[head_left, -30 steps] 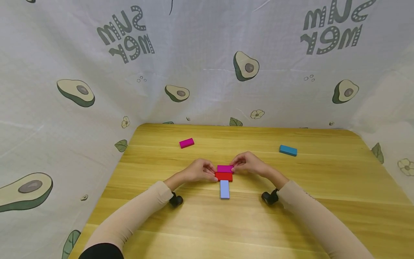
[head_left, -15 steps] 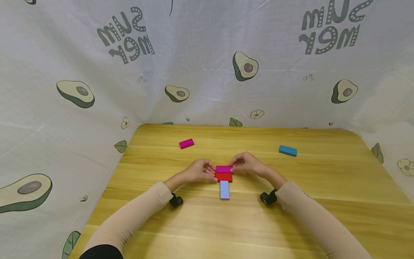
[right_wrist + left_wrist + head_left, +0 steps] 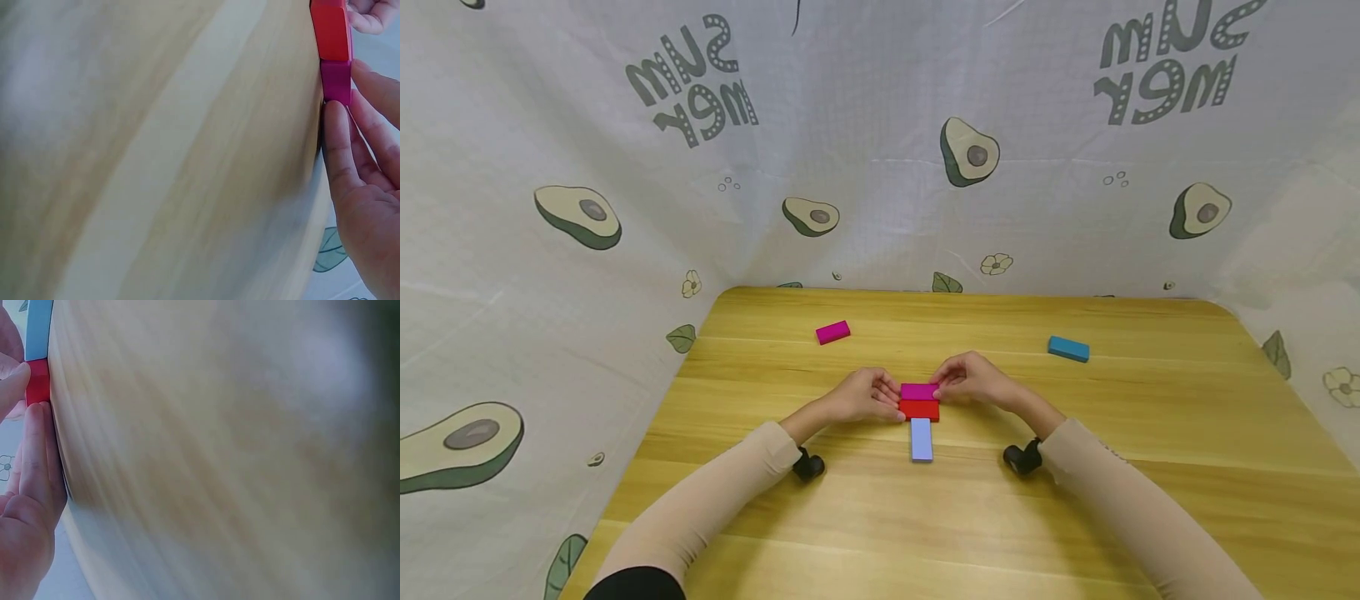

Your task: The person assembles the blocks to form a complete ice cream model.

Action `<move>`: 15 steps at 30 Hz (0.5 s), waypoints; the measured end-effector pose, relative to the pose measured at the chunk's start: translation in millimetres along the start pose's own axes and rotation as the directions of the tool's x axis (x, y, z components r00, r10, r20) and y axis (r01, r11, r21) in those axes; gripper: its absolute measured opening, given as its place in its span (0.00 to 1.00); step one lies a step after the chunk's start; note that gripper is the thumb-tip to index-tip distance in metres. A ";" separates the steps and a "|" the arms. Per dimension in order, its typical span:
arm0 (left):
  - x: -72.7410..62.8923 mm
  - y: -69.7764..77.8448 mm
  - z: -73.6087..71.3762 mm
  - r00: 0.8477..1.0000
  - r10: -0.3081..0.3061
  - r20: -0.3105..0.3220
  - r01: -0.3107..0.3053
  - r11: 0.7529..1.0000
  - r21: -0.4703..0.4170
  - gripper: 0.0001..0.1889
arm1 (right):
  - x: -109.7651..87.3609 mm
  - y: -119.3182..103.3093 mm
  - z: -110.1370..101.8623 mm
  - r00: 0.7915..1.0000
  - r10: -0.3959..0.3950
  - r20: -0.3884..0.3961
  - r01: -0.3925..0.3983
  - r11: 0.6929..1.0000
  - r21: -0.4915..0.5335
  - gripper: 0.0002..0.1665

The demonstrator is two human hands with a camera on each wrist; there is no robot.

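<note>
A magenta block [image 3: 919, 392] and a red block [image 3: 919, 409] lie side by side, long sides together, in the middle of the wooden table [image 3: 985, 533]. A light blue block [image 3: 921, 440] points toward me from the red one's near side. My left hand [image 3: 863, 395] grips the left end of the red block, thumb at its near corner; the left wrist view shows fingertips [image 3: 34, 411] against its end. With thumb and fingers, my right hand [image 3: 973, 379] pinches the magenta block's right end, also visible as a magenta end face [image 3: 336, 81] in the right wrist view.
Another magenta block [image 3: 832, 332] lies at the back left of the table. A blue block [image 3: 1068, 348] is at the back right. Behind the table hangs a white cloth [image 3: 880, 100] printed with avocados and lettering.
My right hand and the magenta block have shifted slightly left, bringing its left end nearly level with the red block's. The left hand has stayed in place.
</note>
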State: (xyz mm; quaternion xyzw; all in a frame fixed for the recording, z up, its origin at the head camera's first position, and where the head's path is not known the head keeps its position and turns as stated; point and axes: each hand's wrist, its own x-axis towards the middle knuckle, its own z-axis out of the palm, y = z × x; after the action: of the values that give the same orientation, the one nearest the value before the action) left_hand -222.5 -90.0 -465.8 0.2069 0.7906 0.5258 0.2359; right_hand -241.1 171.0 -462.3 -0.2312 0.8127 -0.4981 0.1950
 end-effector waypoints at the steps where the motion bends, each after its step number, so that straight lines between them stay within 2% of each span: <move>1: -0.3 0.6 -0.1 1.000 0.000 0.000 0.000 1.000 0.001 0.20 | 0.3 -0.2 0.1 1.000 0.000 0.000 0.000 1.000 0.000 0.13; 15: -1.8 4.1 -1.5 1.000 0.006 0.002 -0.006 1.000 0.008 0.19 | 2.6 0.5 0.9 1.000 0.018 -0.004 -0.018 1.000 0.009 0.13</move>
State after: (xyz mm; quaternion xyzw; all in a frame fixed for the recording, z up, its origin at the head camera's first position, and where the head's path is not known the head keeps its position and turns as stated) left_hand -221.6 -90.6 -461.2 0.2110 0.7917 0.5232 0.2344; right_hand -242.9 169.1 -463.3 -0.2220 0.8129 -0.5003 0.1990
